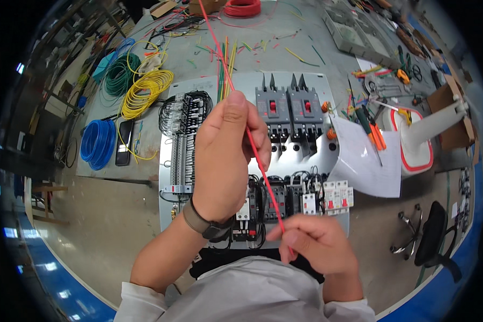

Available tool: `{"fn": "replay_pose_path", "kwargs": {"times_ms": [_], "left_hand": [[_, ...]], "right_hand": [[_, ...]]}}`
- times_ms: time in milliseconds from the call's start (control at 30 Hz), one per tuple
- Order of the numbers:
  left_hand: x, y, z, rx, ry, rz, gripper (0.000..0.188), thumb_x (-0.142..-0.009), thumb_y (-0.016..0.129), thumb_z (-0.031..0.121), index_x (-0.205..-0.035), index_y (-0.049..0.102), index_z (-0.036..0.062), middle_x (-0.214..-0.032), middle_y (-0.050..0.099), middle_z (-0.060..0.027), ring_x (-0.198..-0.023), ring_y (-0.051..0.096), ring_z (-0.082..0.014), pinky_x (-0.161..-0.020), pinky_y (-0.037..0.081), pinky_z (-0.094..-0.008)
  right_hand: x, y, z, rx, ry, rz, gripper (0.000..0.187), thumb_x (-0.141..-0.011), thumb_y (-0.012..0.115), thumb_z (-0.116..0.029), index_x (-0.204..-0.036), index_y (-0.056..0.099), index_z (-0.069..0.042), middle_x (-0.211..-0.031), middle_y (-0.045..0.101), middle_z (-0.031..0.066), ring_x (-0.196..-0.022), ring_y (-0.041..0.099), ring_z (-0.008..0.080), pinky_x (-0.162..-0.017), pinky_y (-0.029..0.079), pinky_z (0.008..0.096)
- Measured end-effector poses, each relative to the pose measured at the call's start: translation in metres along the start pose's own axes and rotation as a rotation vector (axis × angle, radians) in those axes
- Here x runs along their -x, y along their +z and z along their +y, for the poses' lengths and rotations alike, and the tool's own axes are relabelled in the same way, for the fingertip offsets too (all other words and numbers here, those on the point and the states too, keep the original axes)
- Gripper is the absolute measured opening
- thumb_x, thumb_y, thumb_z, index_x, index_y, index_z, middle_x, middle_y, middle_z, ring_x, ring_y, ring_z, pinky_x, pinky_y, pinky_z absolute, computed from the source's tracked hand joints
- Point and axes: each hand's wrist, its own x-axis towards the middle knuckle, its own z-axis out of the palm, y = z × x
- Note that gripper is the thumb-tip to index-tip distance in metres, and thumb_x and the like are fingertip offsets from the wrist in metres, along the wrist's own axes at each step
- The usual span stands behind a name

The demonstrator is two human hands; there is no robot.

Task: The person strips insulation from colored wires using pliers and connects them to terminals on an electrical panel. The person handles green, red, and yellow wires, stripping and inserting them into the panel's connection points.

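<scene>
A thin red wire [263, 170] runs slantwise across the view, from the top down to my lap. My left hand [228, 150], with a watch on its wrist, is closed around it, the thumb lying along the wire. Lower and to the right, my right hand [319, 241] pinches the wire close to its lower end. Beneath both hands lies a metal mounting plate [300, 161] fitted with electrical parts. Two grey circuit breakers [272, 107] with red switches sit at its far side. A terminal strip [178, 155] with black wires runs along its left.
Coils of blue [98, 144], yellow [147, 94] and green wire [118, 75] lie at the left beside a phone [124, 142]. A red coil [242, 7] is at the back. To the right are a paper sheet [367, 166], screwdrivers [371, 131] and a white red-rimmed container [416, 155].
</scene>
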Motion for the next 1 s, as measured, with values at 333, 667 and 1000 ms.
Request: {"fn": "replay_pose_path", "kwargs": {"times_ms": [333,667,1000], "left_hand": [[0.043,0.015,-0.002,0.052,-0.085,0.15,0.061,-0.11,0.027,0.055,-0.069,0.038,0.0109,-0.051,0.036,-0.0027,-0.036,0.032,-0.0133,-0.034,0.03,-0.0286],[0.035,0.006,0.029,0.317,0.084,0.275,0.062,-0.11,0.03,0.055,-0.062,0.036,0.0161,-0.044,0.032,0.0018,-0.029,0.028,-0.0112,-0.03,0.024,-0.0259],[0.005,-0.019,0.061,0.39,0.155,0.305,0.059,-0.109,0.032,0.056,-0.064,0.035,0.0176,-0.044,0.027,0.0034,-0.03,0.025,-0.0106,-0.029,0.021,-0.0254]], "right_hand": [[-0.018,0.022,0.009,0.386,-0.362,0.104,0.028,-0.093,0.07,-0.01,-0.071,0.057,-0.001,-0.063,0.051,0.0089,-0.055,0.05,0.0199,-0.053,0.04,0.0341],[-0.022,0.063,-0.013,0.644,-0.727,0.139,0.029,-0.089,0.067,-0.003,-0.066,0.048,-0.004,-0.058,0.046,0.011,-0.048,0.047,0.0274,-0.048,0.037,0.0388],[-0.001,0.073,0.005,0.635,-0.682,0.049,0.037,-0.087,0.069,-0.004,-0.061,0.043,-0.004,-0.058,0.042,0.0123,-0.048,0.043,0.0314,-0.047,0.033,0.0425]]}}
